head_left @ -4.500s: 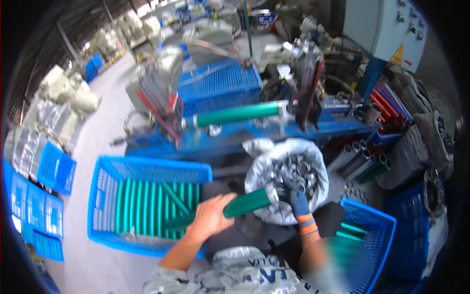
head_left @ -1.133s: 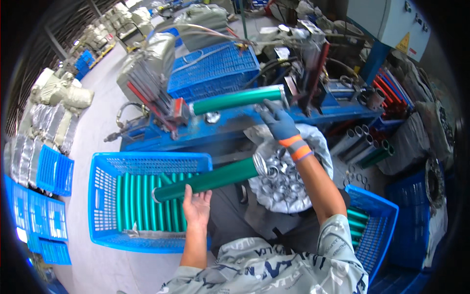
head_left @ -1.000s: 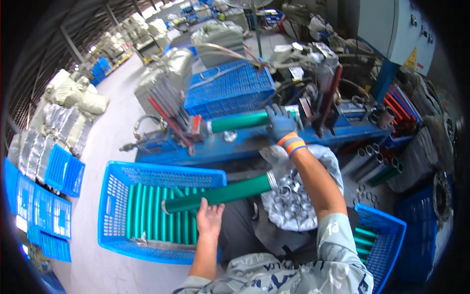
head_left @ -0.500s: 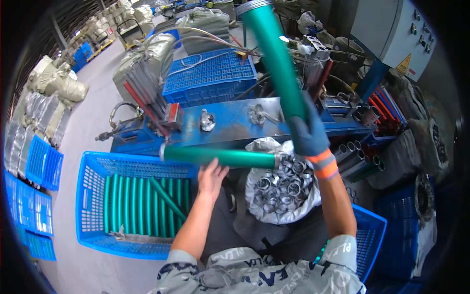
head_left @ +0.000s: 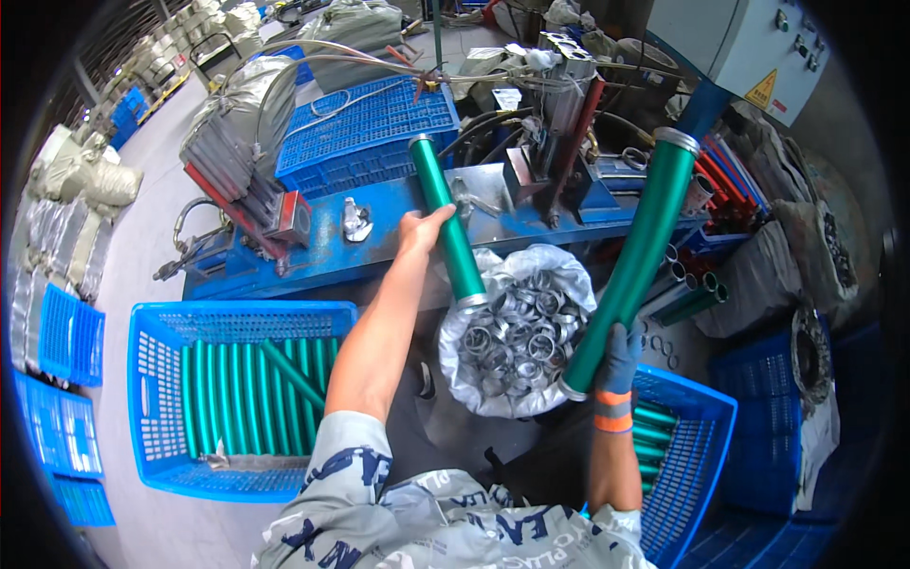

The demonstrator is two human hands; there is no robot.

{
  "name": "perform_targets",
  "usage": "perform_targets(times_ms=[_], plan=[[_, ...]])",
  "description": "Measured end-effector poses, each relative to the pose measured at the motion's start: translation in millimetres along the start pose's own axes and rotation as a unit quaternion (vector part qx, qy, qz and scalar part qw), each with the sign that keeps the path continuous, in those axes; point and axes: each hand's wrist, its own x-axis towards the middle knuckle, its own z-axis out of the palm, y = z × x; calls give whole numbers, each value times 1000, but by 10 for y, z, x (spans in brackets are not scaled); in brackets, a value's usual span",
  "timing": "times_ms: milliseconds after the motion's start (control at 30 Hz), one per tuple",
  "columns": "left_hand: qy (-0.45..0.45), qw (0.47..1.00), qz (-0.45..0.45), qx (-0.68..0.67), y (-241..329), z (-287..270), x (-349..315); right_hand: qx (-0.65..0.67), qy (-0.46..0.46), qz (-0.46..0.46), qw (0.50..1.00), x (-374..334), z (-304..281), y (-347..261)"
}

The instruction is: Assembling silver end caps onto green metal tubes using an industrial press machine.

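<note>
My bare left hand [head_left: 426, 228] is closed round a green metal tube [head_left: 459, 254]. That tube stands tilted above the front of the blue workbench [head_left: 327, 256], a silver ring at each end. On the right, my gloved right hand [head_left: 619, 363] grips a second green tube [head_left: 649, 218] near its lower end. It leans up and away, also with silver rings at both ends. Between the two tubes sits a white sack [head_left: 462, 375] full of loose silver rings [head_left: 538, 347].
At the left, a blue crate [head_left: 242, 305] holds a row of green tubes. Another blue crate [head_left: 713, 417] with tubes stands at my right. Clamping machines [head_left: 284, 220] are mounted on the bench, and a grey control box [head_left: 749, 47] hangs at the far right.
The left tube has swung from lying level to steeply tilted, moving forward with my left hand. My right hand has lowered, and its tube now leans right instead of left.
</note>
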Motion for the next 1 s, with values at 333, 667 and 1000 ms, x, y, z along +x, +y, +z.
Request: perform_targets(times_ms=[333, 667, 1000], plan=[[-43, 991, 31, -122, 320, 111, -180, -51, 7, 15, 999, -167, -519, 51], [-118, 904, 71, -404, 640, -388, -600, 19, 25, 61, 998, -470, -525, 19], [-34, 897, 2, -441, -13, -107, 94, -12, 65, 59, 996, -761, -821, -130]])
